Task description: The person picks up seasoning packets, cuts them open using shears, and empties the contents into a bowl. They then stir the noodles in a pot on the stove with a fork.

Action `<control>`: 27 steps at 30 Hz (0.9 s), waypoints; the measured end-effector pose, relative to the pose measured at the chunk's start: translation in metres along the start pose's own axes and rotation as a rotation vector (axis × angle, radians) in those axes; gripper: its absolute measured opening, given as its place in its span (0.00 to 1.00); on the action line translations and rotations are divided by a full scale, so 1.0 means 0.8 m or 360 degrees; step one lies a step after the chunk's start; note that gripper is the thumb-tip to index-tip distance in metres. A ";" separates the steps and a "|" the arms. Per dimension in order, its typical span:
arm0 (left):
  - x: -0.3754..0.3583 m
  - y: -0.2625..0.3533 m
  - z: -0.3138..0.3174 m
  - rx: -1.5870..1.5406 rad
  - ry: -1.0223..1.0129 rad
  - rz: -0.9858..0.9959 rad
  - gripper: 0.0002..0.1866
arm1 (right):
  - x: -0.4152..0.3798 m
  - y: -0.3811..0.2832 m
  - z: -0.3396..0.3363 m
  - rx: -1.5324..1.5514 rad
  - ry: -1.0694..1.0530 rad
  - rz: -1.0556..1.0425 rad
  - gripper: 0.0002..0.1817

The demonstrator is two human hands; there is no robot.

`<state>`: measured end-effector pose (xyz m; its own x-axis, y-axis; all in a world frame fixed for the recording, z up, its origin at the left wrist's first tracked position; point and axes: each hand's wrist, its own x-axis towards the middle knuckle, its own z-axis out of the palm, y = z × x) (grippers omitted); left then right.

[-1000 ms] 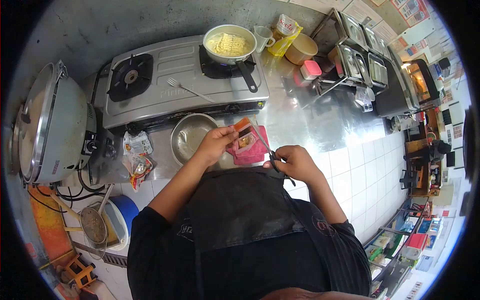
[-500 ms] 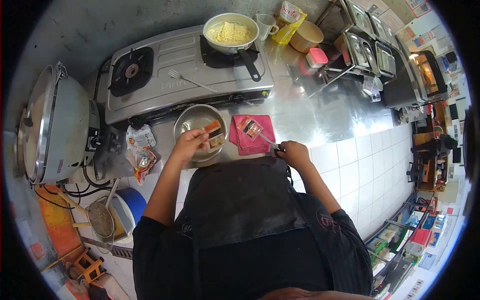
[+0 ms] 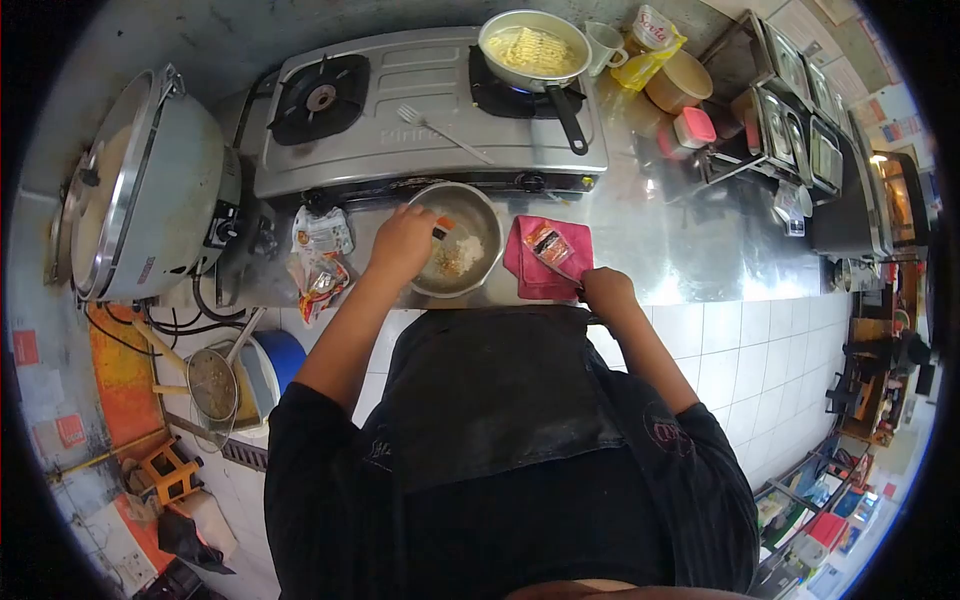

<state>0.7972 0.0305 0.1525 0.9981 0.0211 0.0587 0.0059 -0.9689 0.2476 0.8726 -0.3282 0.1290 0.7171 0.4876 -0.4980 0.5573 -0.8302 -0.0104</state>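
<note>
My left hand point(image 3: 404, 243) is closed on a small seasoning sachet point(image 3: 442, 229), orange and dark, held tilted over a metal bowl point(image 3: 487, 212). Pale powder point(image 3: 466, 248) and brownish seasoning lie in the bottom of the bowl. To the right, my right hand point(image 3: 608, 294) grips what look like scissors point(image 3: 566, 272), their handles mostly hidden by my fingers. The blades reach over a folded pink cloth point(image 3: 534, 284), toward another printed sachet point(image 3: 547, 243) lying on it.
Behind the bowl stands a gas stove point(image 3: 410, 72) with a fork point(image 3: 445, 134) on top. A pan point(image 3: 492, 62) of noodles sits over a lit burner, handle toward me. Opened wrappers point(image 3: 322, 232) lie left of the bowl, beside a large cooker point(image 3: 170, 190).
My left hand has tipped the sachet over the bowl, and powder now shows in it. The right hand stays by the cloth. The whole view has shifted.
</note>
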 end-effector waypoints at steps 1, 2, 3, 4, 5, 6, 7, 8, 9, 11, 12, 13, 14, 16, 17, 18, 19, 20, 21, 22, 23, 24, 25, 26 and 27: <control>0.001 0.004 0.000 0.0006 -0.0002 -0.0015 0.12 | 0.005 0.003 0.008 -0.0001 -0.0002 -0.0016 0.11; 0.002 0.007 -0.002 0.0064 0.0001 0.0023 0.11 | 0.011 0.008 0.018 0.0014 0.0013 -0.0017 0.12; 0.002 0.008 -0.003 0.0123 0.0003 0.0062 0.11 | 0.019 0.010 0.027 0.0029 0.0028 -0.0019 0.13; 0.001 0.007 -0.002 0.0128 0.0002 0.0048 0.11 | 0.018 0.005 0.017 -0.0013 0.0027 -0.0022 0.12; 0.002 0.005 0.001 0.0145 0.0007 0.0090 0.10 | 0.014 -0.003 -0.003 -0.0017 0.0029 -0.0037 0.12; 0.002 0.003 0.003 0.0160 0.0014 0.0130 0.09 | 0.010 -0.012 -0.025 -0.0020 0.0050 -0.0080 0.12; 0.001 0.003 0.001 0.0162 0.0015 0.0117 0.09 | 0.011 -0.022 -0.038 -0.0022 0.0070 -0.0121 0.12; -0.001 0.005 -0.001 0.0144 0.0028 0.0148 0.09 | 0.017 -0.035 -0.049 0.0036 0.0146 -0.0150 0.14; -0.003 0.007 -0.001 0.0123 0.0036 0.0186 0.09 | 0.020 -0.047 -0.064 0.0213 0.0222 -0.0233 0.15; -0.007 0.010 0.000 0.0062 0.0062 0.0240 0.08 | 0.033 -0.081 -0.092 0.0473 0.0556 -0.0531 0.16; -0.006 0.012 0.001 0.0009 0.0098 0.0289 0.08 | 0.047 -0.093 -0.093 0.0548 0.0819 -0.0753 0.16; -0.005 0.014 0.002 0.0008 0.0098 0.0300 0.08 | 0.060 -0.111 -0.096 0.0582 0.0984 -0.0885 0.15; -0.004 0.015 0.004 0.0007 0.0107 0.0332 0.08 | 0.073 -0.127 -0.099 0.0614 0.1150 -0.1020 0.14; -0.003 0.015 0.002 0.0016 0.0117 0.0364 0.08 | 0.111 -0.142 -0.086 0.0580 0.1086 -0.1147 0.12; -0.003 0.015 0.000 -0.0008 0.0156 0.0400 0.08 | 0.123 -0.148 -0.084 0.0543 0.1014 -0.1276 0.11; -0.001 0.014 -0.003 -0.0034 0.0196 0.0438 0.07 | 0.131 -0.151 -0.081 0.0546 0.1022 -0.1275 0.11; 0.001 0.012 -0.007 -0.0029 0.0199 0.0442 0.07 | 0.135 -0.154 -0.083 0.0509 0.1023 -0.1301 0.10; 0.003 0.011 -0.012 -0.0055 0.0219 0.0442 0.07 | 0.140 -0.156 -0.086 0.0471 0.1020 -0.1328 0.08; 0.004 0.009 -0.016 -0.0085 0.0237 0.0438 0.07 | 0.144 -0.155 -0.088 0.0468 0.1020 -0.1330 0.08; 0.005 0.008 -0.019 -0.0088 0.0238 0.0436 0.07 | 0.146 -0.153 -0.093 0.0543 0.0971 -0.1390 0.07; 0.006 0.008 -0.022 -0.0140 0.0237 0.0417 0.07 | 0.147 -0.151 -0.095 0.0617 0.0917 -0.1448 0.05; 0.007 0.007 -0.024 -0.0194 0.0235 0.0396 0.07 | 0.149 -0.151 -0.095 0.0614 0.0907 -0.1447 0.05; 0.008 0.008 -0.026 -0.0202 0.0235 0.0390 0.07 | 0.151 -0.152 -0.094 0.0701 0.0948 -0.1468 0.04; 0.008 0.009 -0.028 -0.0252 0.0216 0.0365 0.07 | 0.152 -0.153 -0.094 0.0789 0.0990 -0.1491 0.04; 0.008 0.008 -0.029 -0.0299 0.0198 0.0339 0.07 | 0.152 -0.153 -0.093 0.0787 0.0983 -0.1496 0.04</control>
<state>0.8025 0.0305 0.1767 0.9603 -0.1362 0.2436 -0.2258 -0.8923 0.3910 0.9229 -0.1468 0.1343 0.2749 0.8859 0.3736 0.8421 -0.0343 -0.5382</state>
